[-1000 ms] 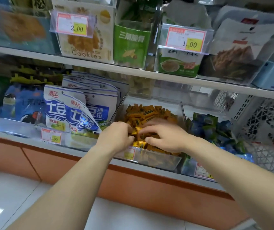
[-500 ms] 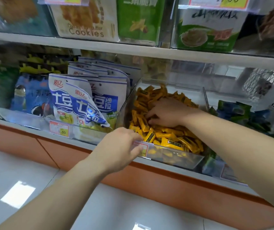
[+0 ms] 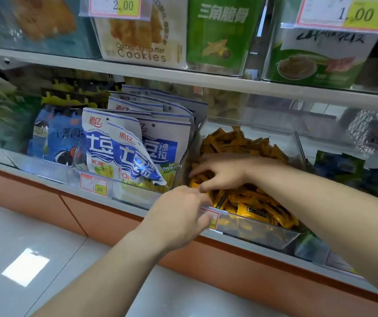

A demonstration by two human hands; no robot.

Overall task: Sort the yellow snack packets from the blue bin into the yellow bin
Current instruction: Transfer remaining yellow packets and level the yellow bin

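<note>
Small yellow snack packets [image 3: 252, 209] fill a clear plastic bin [image 3: 263, 235] on the low shelf. My right hand [image 3: 222, 172] lies on top of the pile near the bin's left side, palm down and fingers spread among the packets. My left hand [image 3: 178, 213] sits at the bin's front rim, its curled fingers over the price tag there; its palm is hidden. To the right, a neighbouring bin holds blue and green packets [image 3: 339, 165], partly behind my right forearm.
White-and-blue snack bags [image 3: 123, 147] stand in the bin to the left of the yellow one. The upper shelf [image 3: 183, 74] carries boxed cookies and green packs close overhead. A white lattice basket [image 3: 371, 131] stands at the back right. Pale floor tiles [image 3: 23, 248] lie below.
My left hand has drawn back out of the yellow pile to the bin's front rim. My right hand has stayed in the packets and shifted towards the bin's left side.
</note>
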